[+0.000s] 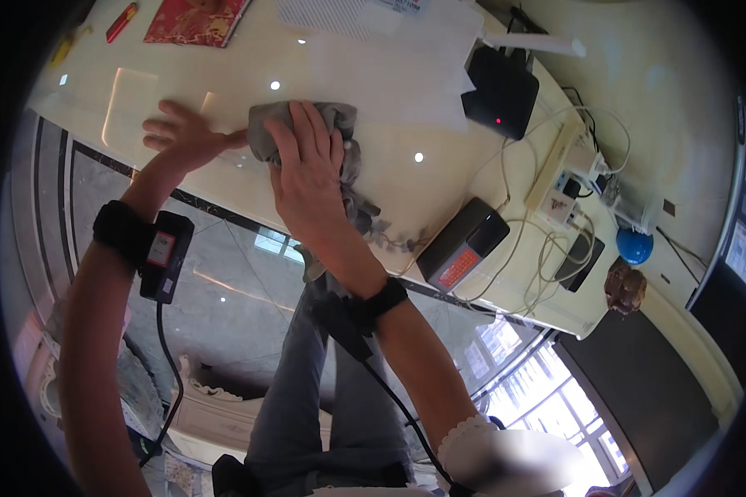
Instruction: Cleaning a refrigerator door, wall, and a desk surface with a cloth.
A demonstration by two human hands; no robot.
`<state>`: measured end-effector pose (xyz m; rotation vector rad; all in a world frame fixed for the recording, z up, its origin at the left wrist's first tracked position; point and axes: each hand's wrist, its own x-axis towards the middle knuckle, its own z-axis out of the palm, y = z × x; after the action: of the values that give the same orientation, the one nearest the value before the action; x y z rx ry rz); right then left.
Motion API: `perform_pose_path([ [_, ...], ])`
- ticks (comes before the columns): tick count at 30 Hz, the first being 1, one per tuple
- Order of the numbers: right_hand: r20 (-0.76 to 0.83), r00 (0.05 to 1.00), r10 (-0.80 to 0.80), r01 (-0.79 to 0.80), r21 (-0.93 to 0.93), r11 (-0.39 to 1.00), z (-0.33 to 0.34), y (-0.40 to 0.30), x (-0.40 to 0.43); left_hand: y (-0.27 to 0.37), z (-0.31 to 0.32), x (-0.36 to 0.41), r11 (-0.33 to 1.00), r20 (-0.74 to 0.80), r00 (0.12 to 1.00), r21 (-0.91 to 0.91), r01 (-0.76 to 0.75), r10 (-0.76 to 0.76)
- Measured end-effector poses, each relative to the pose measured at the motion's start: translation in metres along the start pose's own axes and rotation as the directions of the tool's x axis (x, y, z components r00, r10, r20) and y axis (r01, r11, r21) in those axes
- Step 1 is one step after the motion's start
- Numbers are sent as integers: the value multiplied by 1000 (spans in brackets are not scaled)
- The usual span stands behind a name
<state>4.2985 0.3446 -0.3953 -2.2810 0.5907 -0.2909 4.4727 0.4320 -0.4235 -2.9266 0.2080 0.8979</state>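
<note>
A bunched grey cloth [263,138] lies on the glossy cream tabletop [404,192]. My right hand [308,171] rests over it from above, fingers curved across the folds; part of the cloth trails down beside the wrist. Left of the cloth, my left hand [189,136] is spread with nothing in it. Its thumb reaches to the cloth's left edge; whether it touches cannot be told. Both wrists wear black straps with a small cabled device, one of them a black box [166,258] at the left wrist.
Right of the cloth are a dark power bank [463,245], tangled white cables [538,261], a power strip [553,180], a black box with a red light [502,93] and a blue ball [635,246]. A red booklet [193,22], a red cutter [122,23] and a white sheet [391,74] lie farther back.
</note>
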Motion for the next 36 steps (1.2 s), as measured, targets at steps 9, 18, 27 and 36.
perform_pose_path([
  [9, -28, 984, 176, -177, -271, 946, -24, 16, -104, -3, -4, -3, 995, 250, 968, 88, -50, 26],
  [18, 99, 988, 117, -108, -92, 990, -24, 11, -33, 15, -24, -23, 996, 279, 960, -69, 48, -27],
  [27, -83, 986, 146, -160, -193, 968, -27, 25, -48, 9, -20, -16, 993, 266, 962, -76, 88, -65],
  [36, -605, 643, 470, -689, -189, 700, 21, -32, -50, 24, -24, -27, 974, 201, 976, -191, 125, -86],
])
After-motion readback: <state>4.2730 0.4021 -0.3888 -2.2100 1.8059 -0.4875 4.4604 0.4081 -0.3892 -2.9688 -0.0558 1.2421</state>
